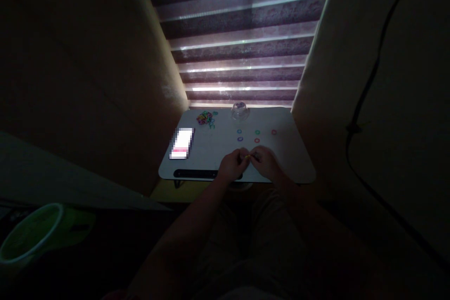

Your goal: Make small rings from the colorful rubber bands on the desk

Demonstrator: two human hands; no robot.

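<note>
Close together above the front part of a white lap table [214, 150], my left hand [233, 164] and my right hand [265, 163] are closed in a pinch. Between their fingertips shows a small yellow band [247, 156], which both hands grip. Just beyond them lie loose small rings in two rows: a blue ring [239, 131], a green ring [257, 132] and a red ring [273, 132] at the back, with a purple ring [240, 139] and another red ring [257, 140] nearer. A pile of mixed-colour rings [204, 118] sits at the back left.
At the table's back edge stands a clear round container [240, 112]. A phone with a bright screen [182, 143] lies on the left, behind a black slot [195, 173]. Walls flank the table, a blind [242, 51] hangs behind, and a green tub [31, 232] is at lower left.
</note>
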